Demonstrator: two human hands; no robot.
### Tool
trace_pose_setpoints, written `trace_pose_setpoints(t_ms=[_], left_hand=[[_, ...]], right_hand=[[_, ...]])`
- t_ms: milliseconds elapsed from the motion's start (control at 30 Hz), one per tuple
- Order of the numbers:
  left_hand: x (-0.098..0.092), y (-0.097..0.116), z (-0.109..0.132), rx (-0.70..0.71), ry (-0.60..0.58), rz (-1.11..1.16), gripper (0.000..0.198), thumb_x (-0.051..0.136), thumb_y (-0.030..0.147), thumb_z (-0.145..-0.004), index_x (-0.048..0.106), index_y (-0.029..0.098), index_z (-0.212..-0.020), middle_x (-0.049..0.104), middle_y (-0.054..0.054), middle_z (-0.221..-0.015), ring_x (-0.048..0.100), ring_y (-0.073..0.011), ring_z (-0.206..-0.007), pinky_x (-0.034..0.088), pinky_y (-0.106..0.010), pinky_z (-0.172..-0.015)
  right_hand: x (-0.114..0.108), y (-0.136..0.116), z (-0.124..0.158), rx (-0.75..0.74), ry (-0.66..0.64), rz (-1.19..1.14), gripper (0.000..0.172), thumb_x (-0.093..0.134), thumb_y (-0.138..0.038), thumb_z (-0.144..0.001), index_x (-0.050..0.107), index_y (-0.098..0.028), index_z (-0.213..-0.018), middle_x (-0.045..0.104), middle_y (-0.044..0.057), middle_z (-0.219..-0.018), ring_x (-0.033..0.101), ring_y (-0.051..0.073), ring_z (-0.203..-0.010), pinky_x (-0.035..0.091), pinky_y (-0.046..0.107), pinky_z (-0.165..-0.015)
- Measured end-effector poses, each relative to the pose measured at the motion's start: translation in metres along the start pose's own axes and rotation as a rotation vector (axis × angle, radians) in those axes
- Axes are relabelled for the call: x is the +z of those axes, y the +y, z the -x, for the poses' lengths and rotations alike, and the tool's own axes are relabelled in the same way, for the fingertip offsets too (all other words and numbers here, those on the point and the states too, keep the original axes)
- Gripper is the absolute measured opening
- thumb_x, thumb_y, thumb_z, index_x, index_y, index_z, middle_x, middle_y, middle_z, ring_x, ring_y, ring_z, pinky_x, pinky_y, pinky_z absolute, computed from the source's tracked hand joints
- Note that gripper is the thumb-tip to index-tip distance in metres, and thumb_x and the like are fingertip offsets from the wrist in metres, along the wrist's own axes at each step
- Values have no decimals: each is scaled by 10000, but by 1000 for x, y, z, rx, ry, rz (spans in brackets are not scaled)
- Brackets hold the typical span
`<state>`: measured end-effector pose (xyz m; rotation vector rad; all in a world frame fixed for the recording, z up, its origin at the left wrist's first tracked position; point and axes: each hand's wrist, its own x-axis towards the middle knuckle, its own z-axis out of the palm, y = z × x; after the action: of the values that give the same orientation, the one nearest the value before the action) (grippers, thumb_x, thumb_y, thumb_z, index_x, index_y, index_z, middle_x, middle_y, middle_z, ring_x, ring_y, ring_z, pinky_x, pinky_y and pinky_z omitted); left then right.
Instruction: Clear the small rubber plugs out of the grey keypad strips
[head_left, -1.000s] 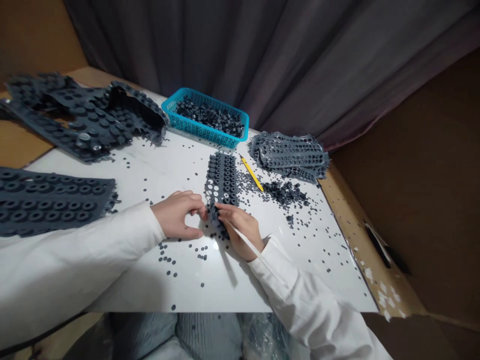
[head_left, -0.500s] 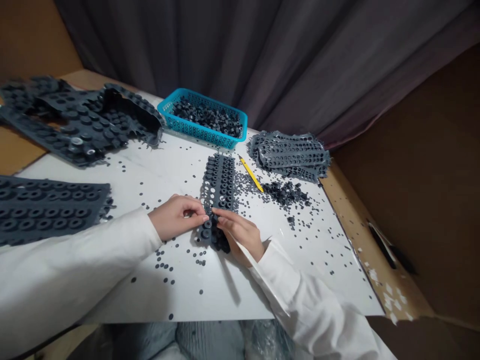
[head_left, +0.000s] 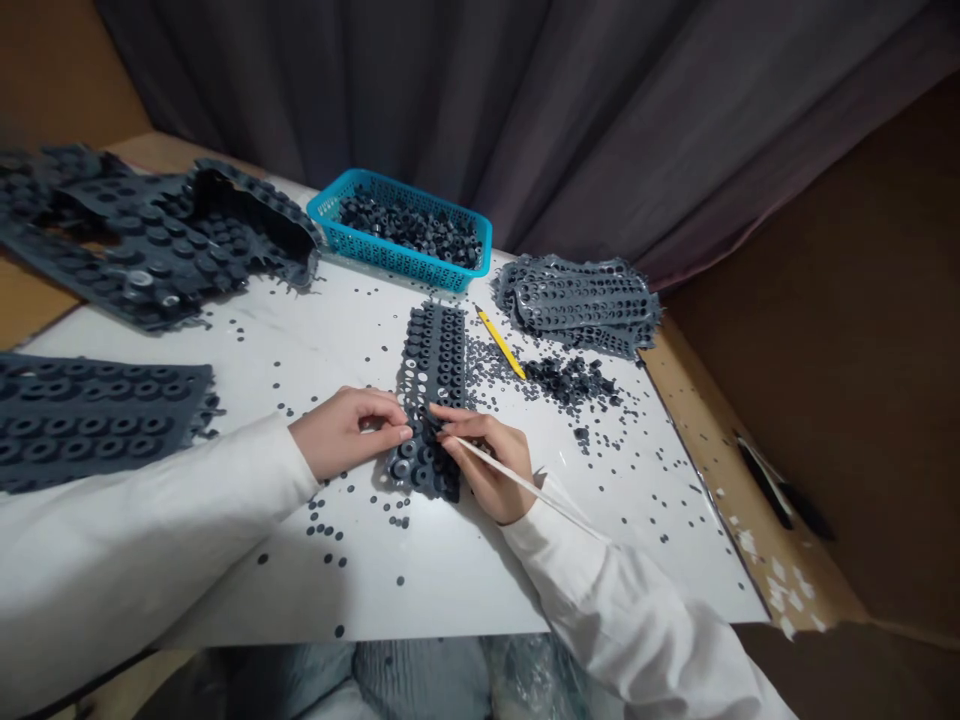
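Observation:
A dark grey rubber sheet [head_left: 429,345] with rows of ring-shaped studs lies lengthwise before me. Several of its holes, left of the middle, show white through them. My left hand [head_left: 351,432] pinches the sheet's left edge, thumb and forefinger together. In my right hand [head_left: 491,462] is a thin white stick [head_left: 517,478], held like a pen and slanting back over the sleeve. Its front end is hidden by dark parts at my fingertips, which rest over the sheet's right half. Loose small black discs [head_left: 322,530] lie around the sheet.
A blue basket [head_left: 397,266] of small black rubber parts stands at the back. Right of the sheet are a yellow pen-like tool [head_left: 501,343], a heap of black bits [head_left: 574,385] and stacked perforated sheets [head_left: 585,300]. More studded sheets [head_left: 157,240] lie left. Dark-handled tool [head_left: 761,480] on the right ledge.
The white stick has swung round in my right hand, from pointing down towards the table's front edge to slanting back over the sleeve. My left hand stays at the sheet's edge.

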<state>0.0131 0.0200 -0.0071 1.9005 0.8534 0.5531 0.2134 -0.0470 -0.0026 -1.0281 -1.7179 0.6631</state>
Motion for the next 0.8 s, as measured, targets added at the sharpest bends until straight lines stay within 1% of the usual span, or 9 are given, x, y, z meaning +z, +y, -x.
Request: trace_pose_setpoints(t_ms=[67, 133, 267, 400, 500, 600, 733, 800], left_hand=[[-1, 0, 0, 11, -3, -4, 293, 535, 399, -819, 578, 169, -642, 544, 1, -669, 499, -137, -653, 395, -267, -631], [-1, 1, 0, 41, 1, -10, 286, 530, 379, -831, 578, 169, -644, 544, 3, -664, 503, -136, -656, 396, -269, -647], [-1, 2, 0, 88, 13, -25, 294, 510, 366, -852, 575, 174, -639, 538, 9, -644, 498, -129, -649, 394, -259, -646], [-1, 4, -1, 80, 14, -47, 303, 507, 378, -851, 584, 179, -636, 540, 7, -637, 495, -131, -652, 396, -255, -645], [-1, 5, -1, 87, 14, -50, 307, 507, 379, -854, 583, 181, -632, 544, 7, -637, 499, -135, -660, 397, -260, -660], [-1, 6, -1, 89, 9, -55, 317, 500, 369, -858, 565, 181, -610, 543, 7, -631, 499, -137, -662, 395, -265, -670], [-1, 6, -2, 92, 3, -50, 314, 498, 362, -862, 569, 179, -616, 543, 6, -634, 504, -138, -668, 395, -266, -670], [-1, 7, -2, 103, 4, -48, 313, 498, 351, -864, 570, 177, -614, 539, 8, -626, 501, -138, -663, 392, -266, -669]], right_hand=[[-1, -2, 0, 18, -11, -40, 61, 594, -226, -880, 603, -188, -834, 730, 124, -1017, 687, 216, -1000, 549, 365, -842], [-2, -2, -1, 7, -32, -54, 70, 604, -242, -874, 605, -193, -824, 718, 131, -1070, 689, 205, -952, 534, 381, -845], [-1, -1, -2, -18, -32, -73, 92, 591, -269, -883, 598, -206, -816, 731, 115, -1043, 675, 195, -897, 526, 380, -803], [0, 0, -1, -18, 2, -92, 107, 584, -282, -888, 596, -207, -814, 736, 112, -1029, 670, 194, -896, 523, 383, -801], [0, 0, -1, -35, 3, -95, 100, 590, -281, -887, 597, -210, -816, 738, 108, -1024, 667, 189, -881, 529, 376, -790], [0, 2, -3, -103, -2, -61, 72, 594, -252, -887, 603, -210, -829, 737, 107, -1025, 663, 178, -838, 532, 363, -770], [-1, 7, -4, -264, -28, 49, 49, 577, -219, -899, 610, -208, -864, 735, 105, -1031, 653, 161, -782, 535, 329, -710], [-1, 9, -4, -318, -48, 118, 46, 570, -181, -899, 609, -205, -893, 729, 111, -1047, 641, 154, -763, 535, 313, -681]])
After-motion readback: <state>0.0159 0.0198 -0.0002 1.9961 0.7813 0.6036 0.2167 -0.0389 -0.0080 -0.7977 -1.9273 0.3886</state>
